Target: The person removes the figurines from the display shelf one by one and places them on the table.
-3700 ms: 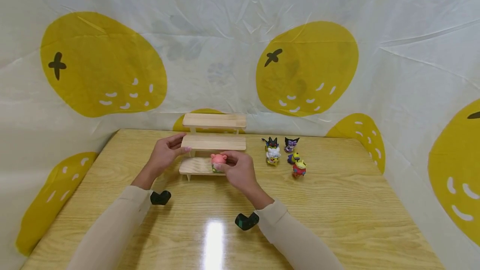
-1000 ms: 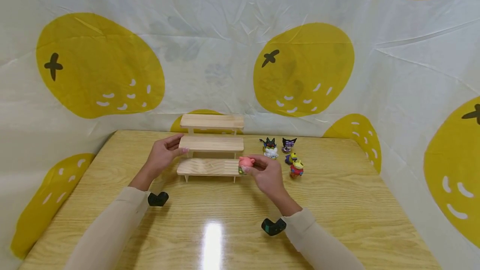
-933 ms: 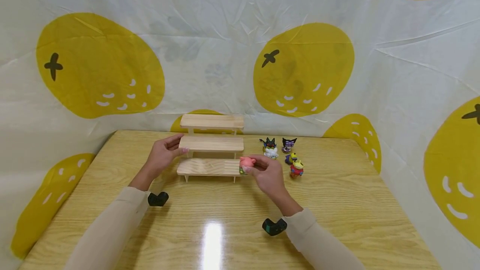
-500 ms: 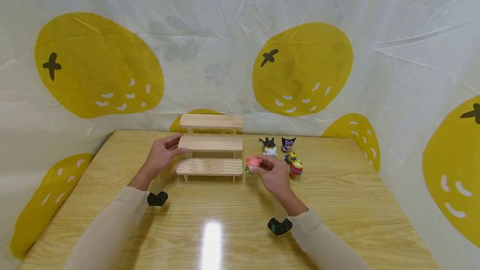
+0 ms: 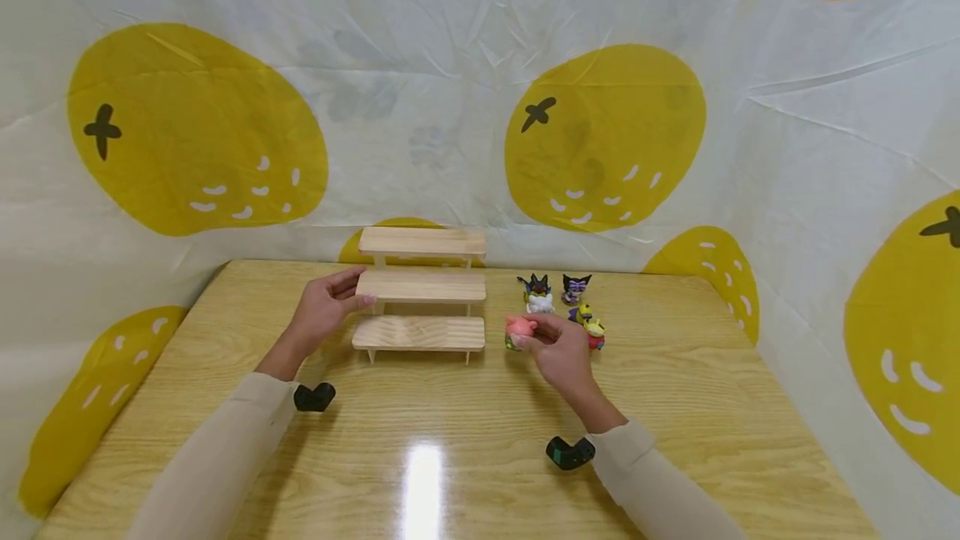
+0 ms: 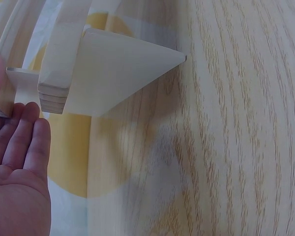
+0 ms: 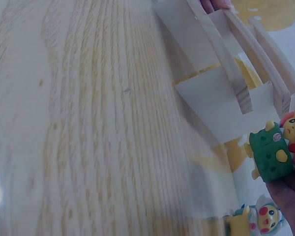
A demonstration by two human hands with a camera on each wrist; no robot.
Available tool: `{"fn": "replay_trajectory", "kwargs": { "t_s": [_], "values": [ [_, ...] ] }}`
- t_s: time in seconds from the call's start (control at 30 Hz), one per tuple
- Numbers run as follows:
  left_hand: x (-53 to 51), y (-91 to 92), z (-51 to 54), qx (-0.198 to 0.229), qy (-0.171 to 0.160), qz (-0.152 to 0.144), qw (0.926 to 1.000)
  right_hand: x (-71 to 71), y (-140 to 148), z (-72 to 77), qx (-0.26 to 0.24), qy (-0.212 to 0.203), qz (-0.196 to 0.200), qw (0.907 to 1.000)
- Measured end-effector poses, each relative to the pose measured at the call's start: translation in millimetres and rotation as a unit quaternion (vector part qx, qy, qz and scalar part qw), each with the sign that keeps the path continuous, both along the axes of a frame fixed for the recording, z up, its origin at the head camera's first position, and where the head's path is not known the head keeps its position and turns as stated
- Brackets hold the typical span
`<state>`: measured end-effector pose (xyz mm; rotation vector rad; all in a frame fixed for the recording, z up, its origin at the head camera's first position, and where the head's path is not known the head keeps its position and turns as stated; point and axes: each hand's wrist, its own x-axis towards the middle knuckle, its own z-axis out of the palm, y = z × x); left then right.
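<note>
A three-tier wooden display stand [image 5: 420, 333] stands toward the back of the table. My left hand [image 5: 324, 309] grips the left end of its middle shelf [image 5: 422, 285]; in the left wrist view the fingers [image 6: 32, 142] lie along the shelf's end. My right hand [image 5: 564, 354] pinches a small toy figurine [image 5: 519, 328] with a pink hood, just right of the bottom shelf. Seen from the right wrist, this figurine has a yellow face with red cheeks and a green block-like body [image 7: 272, 153]. Whether it touches the table is unclear.
Several other figurines are grouped right of the stand: a dark-eared one [image 5: 537, 283], a white-topped one [image 5: 540, 304], a purple-and-black one [image 5: 576, 288], a yellow-and-blue one [image 5: 581, 313] and a red one [image 5: 596, 336] partly behind my right hand. Patterned cloth [image 5: 442, 107] hangs behind the table.
My right hand has carried the pink-hooded figurine rightward, from the bottom shelf to beside the stand, closer to the other figurines. The left hand stays at the middle shelf.
</note>
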<state>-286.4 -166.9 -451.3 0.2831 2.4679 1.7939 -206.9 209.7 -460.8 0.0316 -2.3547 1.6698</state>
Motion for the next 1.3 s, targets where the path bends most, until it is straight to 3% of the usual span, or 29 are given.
{"fn": "replay_trajectory", "kwargs": {
  "t_s": [1.3],
  "values": [
    [-0.2,-0.8,3.1,-0.003,-0.004,-0.006,1.0000,0.2,21.3,-19.3,0.061,-0.011,-0.045,0.9971]
  ]
}}
